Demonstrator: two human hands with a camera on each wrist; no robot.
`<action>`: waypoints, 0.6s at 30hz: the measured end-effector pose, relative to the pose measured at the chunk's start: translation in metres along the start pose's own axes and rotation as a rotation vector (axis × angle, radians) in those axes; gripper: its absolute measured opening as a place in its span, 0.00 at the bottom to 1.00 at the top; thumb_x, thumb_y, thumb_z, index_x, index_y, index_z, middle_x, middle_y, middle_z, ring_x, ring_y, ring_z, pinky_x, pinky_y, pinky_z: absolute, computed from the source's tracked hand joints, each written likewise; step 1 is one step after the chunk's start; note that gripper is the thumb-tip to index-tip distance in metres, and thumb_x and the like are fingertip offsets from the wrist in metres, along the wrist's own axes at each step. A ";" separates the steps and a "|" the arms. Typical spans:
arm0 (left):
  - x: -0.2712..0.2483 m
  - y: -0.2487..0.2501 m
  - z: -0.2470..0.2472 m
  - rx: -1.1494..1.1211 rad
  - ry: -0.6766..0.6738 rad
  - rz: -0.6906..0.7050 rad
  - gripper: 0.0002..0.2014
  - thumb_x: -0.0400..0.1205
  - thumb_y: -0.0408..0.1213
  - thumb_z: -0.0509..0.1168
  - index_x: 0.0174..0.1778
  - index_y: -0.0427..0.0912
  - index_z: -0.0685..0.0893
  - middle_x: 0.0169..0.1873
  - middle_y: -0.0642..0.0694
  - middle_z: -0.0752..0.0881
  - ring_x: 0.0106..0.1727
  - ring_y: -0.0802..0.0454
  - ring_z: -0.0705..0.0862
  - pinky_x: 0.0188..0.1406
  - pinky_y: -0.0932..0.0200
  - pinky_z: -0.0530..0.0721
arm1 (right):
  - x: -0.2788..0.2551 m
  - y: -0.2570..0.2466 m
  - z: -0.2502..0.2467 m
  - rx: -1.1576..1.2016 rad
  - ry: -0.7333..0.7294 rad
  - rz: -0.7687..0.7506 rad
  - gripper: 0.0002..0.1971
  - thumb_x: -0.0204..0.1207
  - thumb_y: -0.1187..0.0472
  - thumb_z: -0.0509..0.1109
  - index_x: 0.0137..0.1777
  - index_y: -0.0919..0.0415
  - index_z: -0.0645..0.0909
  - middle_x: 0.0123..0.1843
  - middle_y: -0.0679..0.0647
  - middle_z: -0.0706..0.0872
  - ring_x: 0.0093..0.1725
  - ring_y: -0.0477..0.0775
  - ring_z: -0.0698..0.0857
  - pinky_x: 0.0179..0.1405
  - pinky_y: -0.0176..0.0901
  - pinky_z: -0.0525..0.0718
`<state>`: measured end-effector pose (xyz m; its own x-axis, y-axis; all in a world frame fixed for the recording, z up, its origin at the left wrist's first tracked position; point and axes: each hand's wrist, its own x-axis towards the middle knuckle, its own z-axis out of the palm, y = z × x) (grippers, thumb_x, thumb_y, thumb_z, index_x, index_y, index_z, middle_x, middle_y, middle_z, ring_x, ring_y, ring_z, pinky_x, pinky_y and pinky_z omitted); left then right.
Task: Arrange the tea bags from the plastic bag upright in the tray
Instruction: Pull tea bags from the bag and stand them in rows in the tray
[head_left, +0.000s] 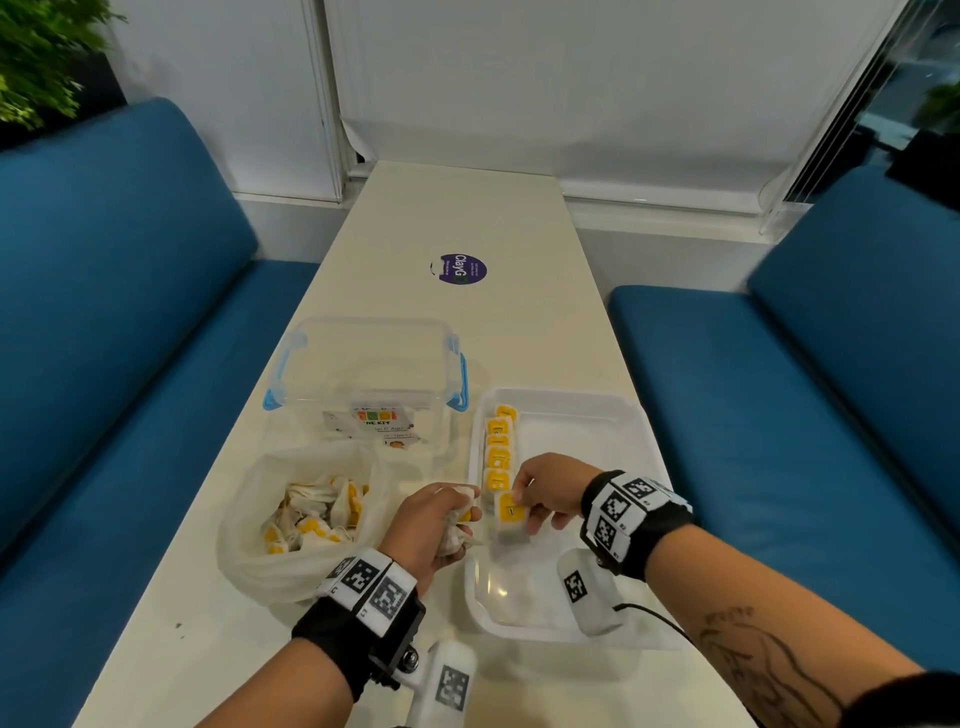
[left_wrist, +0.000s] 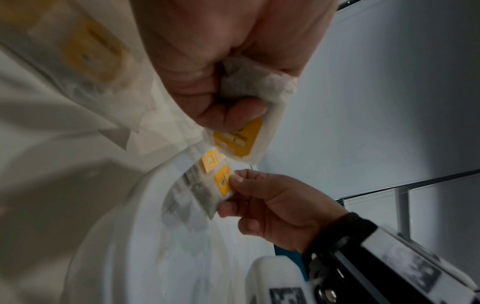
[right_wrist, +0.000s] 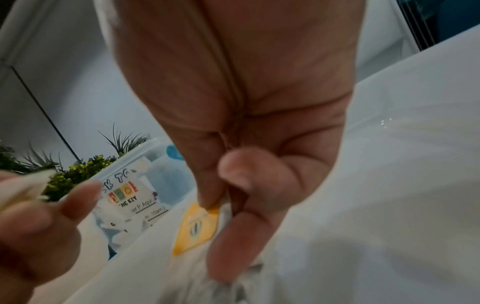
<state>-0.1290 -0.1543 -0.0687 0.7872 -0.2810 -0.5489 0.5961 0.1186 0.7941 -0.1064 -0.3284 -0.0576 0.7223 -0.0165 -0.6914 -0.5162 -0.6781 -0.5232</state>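
Observation:
A white tray (head_left: 613, 415) lies on the table with several yellow-tagged tea bags (head_left: 498, 447) standing in a row along its left wall. My right hand (head_left: 540, 499) pinches the nearest tea bag (head_left: 510, 514) of that row, upright in the tray; its yellow tag (right_wrist: 197, 228) shows under my fingertips (right_wrist: 210, 197). My left hand (head_left: 441, 525) hovers just left of the tray and grips a bunch of tea bags (left_wrist: 249, 115). The open plastic bag (head_left: 291, 525) with several more tea bags sits to the left.
A clear lidded box (head_left: 363, 369) with blue latches stands behind the plastic bag. A purple round sticker (head_left: 460, 268) is farther up the narrow white table. Blue bench seats run along both sides.

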 end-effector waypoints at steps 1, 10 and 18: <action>0.001 0.001 0.000 0.000 0.003 -0.003 0.08 0.82 0.31 0.57 0.50 0.38 0.82 0.33 0.45 0.81 0.23 0.56 0.74 0.19 0.69 0.71 | 0.004 -0.004 0.002 0.017 -0.016 0.014 0.06 0.81 0.65 0.61 0.42 0.58 0.74 0.34 0.55 0.85 0.32 0.49 0.84 0.25 0.34 0.76; 0.009 0.003 -0.007 -0.045 0.006 -0.033 0.09 0.82 0.30 0.57 0.53 0.36 0.81 0.32 0.44 0.80 0.18 0.59 0.73 0.19 0.69 0.69 | 0.036 -0.012 0.010 0.031 -0.031 0.181 0.05 0.83 0.66 0.57 0.52 0.68 0.71 0.15 0.53 0.82 0.12 0.47 0.76 0.13 0.32 0.76; 0.012 0.003 -0.004 -0.069 0.007 -0.054 0.09 0.83 0.31 0.57 0.53 0.36 0.81 0.32 0.44 0.80 0.17 0.59 0.73 0.18 0.70 0.70 | 0.040 -0.008 0.013 -0.222 0.075 0.098 0.14 0.82 0.58 0.63 0.35 0.60 0.70 0.30 0.54 0.80 0.25 0.49 0.77 0.22 0.36 0.73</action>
<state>-0.1175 -0.1534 -0.0737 0.7545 -0.2822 -0.5925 0.6471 0.1692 0.7434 -0.0793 -0.3136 -0.0875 0.7099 -0.1388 -0.6905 -0.4780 -0.8150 -0.3277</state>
